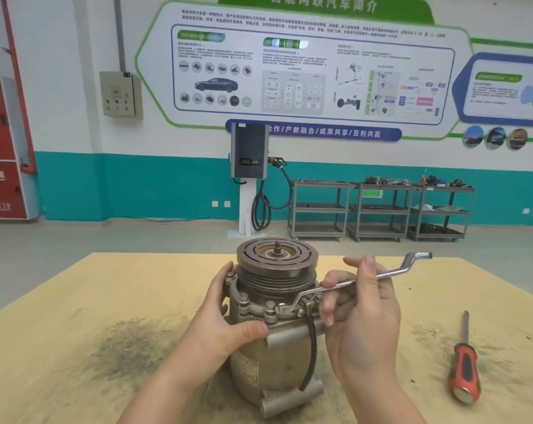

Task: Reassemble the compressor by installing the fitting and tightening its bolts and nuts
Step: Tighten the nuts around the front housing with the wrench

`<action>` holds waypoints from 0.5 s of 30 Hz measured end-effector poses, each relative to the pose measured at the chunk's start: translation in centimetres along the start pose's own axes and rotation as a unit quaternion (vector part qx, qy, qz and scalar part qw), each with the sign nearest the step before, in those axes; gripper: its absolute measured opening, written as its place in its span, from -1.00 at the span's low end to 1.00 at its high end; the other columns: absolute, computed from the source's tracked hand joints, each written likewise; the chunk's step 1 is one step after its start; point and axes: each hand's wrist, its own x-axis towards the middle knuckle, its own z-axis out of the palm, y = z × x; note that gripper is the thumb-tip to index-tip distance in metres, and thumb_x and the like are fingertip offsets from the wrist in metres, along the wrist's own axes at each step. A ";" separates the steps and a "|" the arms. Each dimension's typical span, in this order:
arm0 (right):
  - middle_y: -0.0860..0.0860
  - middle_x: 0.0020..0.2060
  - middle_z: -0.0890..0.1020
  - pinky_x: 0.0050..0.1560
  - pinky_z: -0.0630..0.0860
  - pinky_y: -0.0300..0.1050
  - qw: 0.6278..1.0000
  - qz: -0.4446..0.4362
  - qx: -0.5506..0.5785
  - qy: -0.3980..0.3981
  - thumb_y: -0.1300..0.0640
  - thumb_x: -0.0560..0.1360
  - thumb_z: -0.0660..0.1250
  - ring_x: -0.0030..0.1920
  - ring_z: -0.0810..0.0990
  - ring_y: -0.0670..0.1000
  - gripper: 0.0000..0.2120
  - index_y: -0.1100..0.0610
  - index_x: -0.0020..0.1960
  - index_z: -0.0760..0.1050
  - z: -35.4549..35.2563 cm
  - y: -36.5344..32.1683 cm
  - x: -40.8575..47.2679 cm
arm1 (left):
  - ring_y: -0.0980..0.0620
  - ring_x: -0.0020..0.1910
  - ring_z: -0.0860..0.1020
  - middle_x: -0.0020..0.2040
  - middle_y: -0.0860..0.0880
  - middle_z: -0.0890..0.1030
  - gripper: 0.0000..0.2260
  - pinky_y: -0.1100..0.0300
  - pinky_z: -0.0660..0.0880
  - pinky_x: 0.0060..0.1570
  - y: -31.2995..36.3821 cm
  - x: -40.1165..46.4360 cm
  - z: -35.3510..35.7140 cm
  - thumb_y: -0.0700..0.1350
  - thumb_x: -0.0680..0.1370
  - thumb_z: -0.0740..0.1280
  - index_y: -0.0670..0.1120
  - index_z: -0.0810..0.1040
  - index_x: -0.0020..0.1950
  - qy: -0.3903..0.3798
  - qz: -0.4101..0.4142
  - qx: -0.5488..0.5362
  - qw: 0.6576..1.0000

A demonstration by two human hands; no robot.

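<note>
The metal compressor (277, 356) stands upright on the wooden table (75, 316), its grooved pulley (276, 259) on top. My left hand (225, 319) grips the compressor's upper left side, thumb across the front. My right hand (360, 313) holds an offset ring wrench (378, 275) by its shaft. The wrench's near end sits on a bolt (285, 310) at the flange below the pulley. Other bolts (243, 298) stand along the flange's front. A black cable (311, 350) runs down the body.
A red-handled screwdriver (464, 368) lies on the table at the right. Dark grime (130, 347) stains the wood on the left. Beyond the table are a charging post (249, 179), grey carts (381, 209) and a red cabinet (2, 148) by the wall.
</note>
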 end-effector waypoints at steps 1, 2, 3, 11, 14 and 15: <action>0.11 -0.47 0.56 -0.62 0.29 -0.32 1.000 -0.007 -0.001 0.003 -0.03 0.47 0.22 -0.64 0.38 -0.04 -0.78 0.14 -0.13 0.42 0.0 0.1 -0.1 | 0.29 0.26 0.50 0.28 0.31 0.51 0.04 0.28 0.49 0.19 -0.2 -0.1 0.1 0.38 -0.05 0.60 0.36 0.27 0.38 0.001 0.002 -0.007 1.000; 0.12 -0.48 0.56 -0.63 0.28 -0.32 1.000 -0.015 -0.001 0.009 -0.03 0.47 0.23 -0.65 0.38 -0.03 -0.78 0.14 -0.15 0.41 0.0 0.2 -0.2 | 0.28 0.23 0.52 0.26 0.31 0.53 -0.03 0.32 0.52 0.11 -0.2 -0.2 0.3 0.38 -0.04 0.60 0.40 0.31 0.33 0.006 0.004 -0.013 1.000; 0.13 -0.49 0.56 -0.63 0.28 -0.32 1.000 -0.020 0.001 0.015 -0.03 0.48 0.23 -0.66 0.37 -0.03 -0.77 0.15 -0.16 0.41 0.0 0.4 -0.3 | 0.29 0.21 0.53 0.26 0.31 0.52 -0.04 0.35 0.53 0.05 -0.1 -0.4 0.4 0.39 -0.05 0.60 0.42 0.31 0.31 0.016 0.005 -0.020 1.000; 0.08 -0.55 0.49 -0.62 0.23 -0.32 0.995 0.026 0.034 0.093 0.11 0.66 0.09 -0.69 0.26 -0.04 -0.73 0.17 -0.18 0.38 -1.4 0.6 1.0 | 0.52 0.30 0.25 0.34 0.57 0.12 0.12 0.13 0.27 0.37 0.4 -1.6 4.7 0.44 -0.05 0.53 0.33 0.09 0.41 0.193 0.030 0.073 0.978; 0.05 -0.54 0.50 -0.62 0.22 -0.33 0.986 0.053 0.079 0.139 0.10 0.66 0.10 -0.66 0.26 -0.06 -0.75 0.16 -0.15 0.37 -2.1 0.3 2.2 | 0.11 0.45 0.26 0.44 0.22 0.19 0.05 0.05 0.22 0.40 1.1 -2.5 7.8 0.41 0.05 0.51 0.02 0.22 0.41 0.336 0.073 0.163 0.925; 0.04 -0.53 0.51 -0.62 0.22 -0.32 0.984 0.053 0.085 0.145 0.10 0.66 0.11 -0.66 0.27 -0.06 -0.75 0.16 -0.15 0.38 -2.3 0.2 2.5 | -0.08 0.45 0.29 0.45 0.03 0.27 0.01 -0.03 0.23 0.39 1.2 -2.7 8.3 0.39 0.11 0.49 -0.15 0.30 0.37 0.360 0.093 0.181 0.911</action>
